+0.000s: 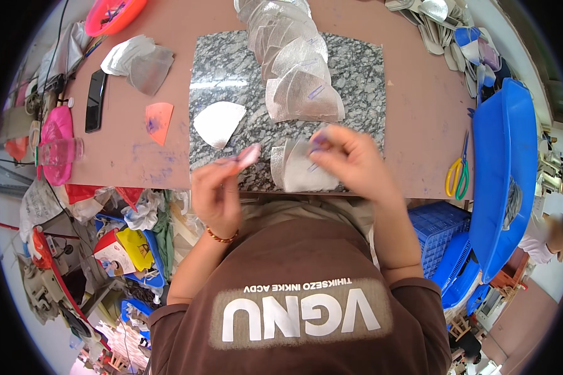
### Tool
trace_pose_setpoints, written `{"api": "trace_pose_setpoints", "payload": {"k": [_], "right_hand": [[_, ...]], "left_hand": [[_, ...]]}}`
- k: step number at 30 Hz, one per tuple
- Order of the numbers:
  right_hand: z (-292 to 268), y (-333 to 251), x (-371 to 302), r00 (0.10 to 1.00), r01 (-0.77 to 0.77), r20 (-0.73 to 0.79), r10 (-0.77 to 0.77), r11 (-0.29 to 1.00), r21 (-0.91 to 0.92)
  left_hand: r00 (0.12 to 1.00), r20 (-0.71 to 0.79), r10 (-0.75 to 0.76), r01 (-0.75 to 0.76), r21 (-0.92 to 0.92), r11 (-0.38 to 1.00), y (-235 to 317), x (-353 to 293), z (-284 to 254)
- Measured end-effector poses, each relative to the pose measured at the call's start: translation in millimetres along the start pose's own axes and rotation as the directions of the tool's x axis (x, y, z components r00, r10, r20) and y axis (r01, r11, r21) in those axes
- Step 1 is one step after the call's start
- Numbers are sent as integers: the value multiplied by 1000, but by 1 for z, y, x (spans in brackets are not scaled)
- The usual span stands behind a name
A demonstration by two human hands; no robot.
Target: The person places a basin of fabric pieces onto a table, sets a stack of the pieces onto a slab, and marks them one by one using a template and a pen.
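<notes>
My left hand (218, 190) is closed on a small pinkish-white object (250, 154) at its fingertips, whose kind I cannot make out. Over the near edge of the stone slab (216, 75), my right hand (356, 161) has its fingers pinched together, with purple ink on the fingertips; anything between them is hidden. Just beneath it lie a few overlapping silvery-white curved pieces (303, 175) with a purple mark. A single white fan-shaped piece (219, 122) rests on the slab to the left. Beyond, a long fanned row of silvery pieces (309, 97) shows purple marks.
On the brown table (419, 125) are another silvery stack (150, 69), an orange template-like piece (159, 122), a black phone (96, 100) and yellow-green scissors (458, 172). A red bowl (116, 19) stands far left. A blue tray (503, 175) borders the right side.
</notes>
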State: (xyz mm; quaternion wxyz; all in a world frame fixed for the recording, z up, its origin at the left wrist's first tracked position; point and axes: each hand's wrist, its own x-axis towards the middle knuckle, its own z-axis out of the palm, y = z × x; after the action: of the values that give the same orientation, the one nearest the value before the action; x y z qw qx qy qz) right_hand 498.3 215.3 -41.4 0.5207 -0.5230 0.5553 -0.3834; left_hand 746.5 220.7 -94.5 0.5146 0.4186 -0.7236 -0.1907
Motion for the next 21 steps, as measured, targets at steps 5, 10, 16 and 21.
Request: {"api": "trace_pose_setpoints", "payload": {"k": [5, 10, 16, 21], "right_hand": [[23, 31, -19, 988, 152, 67, -138, 927, -343], [13, 28, -24, 905, 408, 273, -326, 845, -347], [-19, 13, -10, 966, 94, -253, -58, 986, 135], [-18, 5, 37, 827, 95, -435, -358, 850, -518]], "left_hand": [[829, 145, -540, 475, -692, 544, 2, 5, 2], [613, 554, -563, 688, -725, 36, 2, 13, 33], [865, 115, -489, 453, -599, 661, 2, 12, 23], [933, 295, 206, -188, -91, 978, 5, 7, 25]]}}
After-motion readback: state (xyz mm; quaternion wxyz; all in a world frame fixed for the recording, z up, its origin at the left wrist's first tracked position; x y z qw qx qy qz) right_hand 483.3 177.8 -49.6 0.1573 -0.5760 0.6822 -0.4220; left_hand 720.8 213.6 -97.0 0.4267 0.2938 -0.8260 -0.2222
